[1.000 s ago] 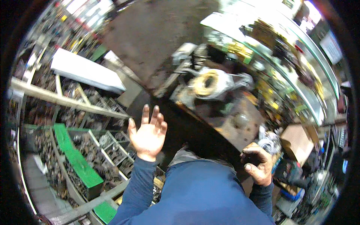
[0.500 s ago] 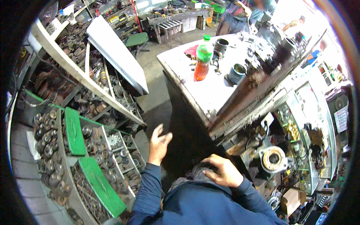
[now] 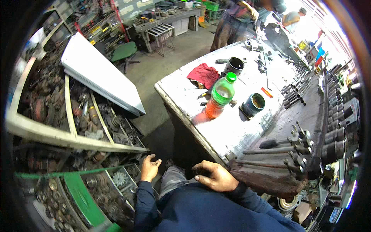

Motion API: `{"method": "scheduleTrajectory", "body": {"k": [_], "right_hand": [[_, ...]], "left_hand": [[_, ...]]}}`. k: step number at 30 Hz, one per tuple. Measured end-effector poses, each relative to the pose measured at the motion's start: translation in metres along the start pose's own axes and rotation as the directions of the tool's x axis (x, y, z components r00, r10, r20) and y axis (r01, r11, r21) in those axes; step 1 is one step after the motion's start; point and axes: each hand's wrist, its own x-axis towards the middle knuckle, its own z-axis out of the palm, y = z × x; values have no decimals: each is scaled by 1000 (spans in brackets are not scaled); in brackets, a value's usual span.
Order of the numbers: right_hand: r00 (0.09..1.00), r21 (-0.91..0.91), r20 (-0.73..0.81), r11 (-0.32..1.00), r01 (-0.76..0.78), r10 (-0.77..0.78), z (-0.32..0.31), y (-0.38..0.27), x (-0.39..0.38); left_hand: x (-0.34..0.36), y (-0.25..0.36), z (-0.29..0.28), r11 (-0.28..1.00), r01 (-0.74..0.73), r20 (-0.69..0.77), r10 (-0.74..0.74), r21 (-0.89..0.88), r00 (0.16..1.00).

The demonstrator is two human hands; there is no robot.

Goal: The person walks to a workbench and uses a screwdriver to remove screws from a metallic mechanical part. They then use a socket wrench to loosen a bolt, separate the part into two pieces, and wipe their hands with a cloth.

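My left hand (image 3: 150,168) hangs in the gap between the parts shelving and the workbench, fingers loosely bent and apart, nothing in it. My right hand (image 3: 217,176) is in front of my body near the bench's close corner. Its fingers are curved and the thumb stands apart; no object shows in it. On the white-topped workbench (image 3: 176,92) stands a clear plastic bottle (image 3: 220,96) with a green cap, green label and red liquid. Beside it are a red rag (image 3: 203,75), a black cylindrical sleeve (image 3: 234,66) and a dark cup (image 3: 253,104).
Sockets (image 3: 335,135) and long-handled tools (image 3: 274,150) line a rack along the bench's right side. On the left are a tray of gears (image 3: 104,183) with a green divider, shelves of metal parts and a long white panel (image 3: 102,73). A person (image 3: 232,25) stands beyond the bench.
The view has shifted toward the workbench, and the tool rack at right now shows plainly. Both hands stay low in front of me, the right one closer to the bench corner.
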Motion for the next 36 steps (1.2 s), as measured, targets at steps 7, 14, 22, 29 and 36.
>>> {"method": "scheduleTrajectory", "body": {"k": [7, 14, 22, 29, 36], "right_hand": [[953, -41, -283, 992, -123, 106, 12, -2, 104], [900, 24, -385, 977, -211, 204, -15, -6, 157], [902, 44, -417, 994, -101, 110, -53, 5, 216], [825, 107, -550, 991, -85, 130, -64, 9, 250], [402, 11, -904, 947, -320, 146, -96, 4, 326]], "left_hand": [[127, 69, -53, 949, -181, 128, 152, 259, 980], [215, 233, -14, 762, -621, 149, 603, 185, 784], [295, 357, 134, 166, -942, 437, 853, 290, 285], [347, 370, 184, 22, -991, 520, 850, 131, 88], [418, 406, 147, 809, -405, 710, 576, -425, 406]]}}
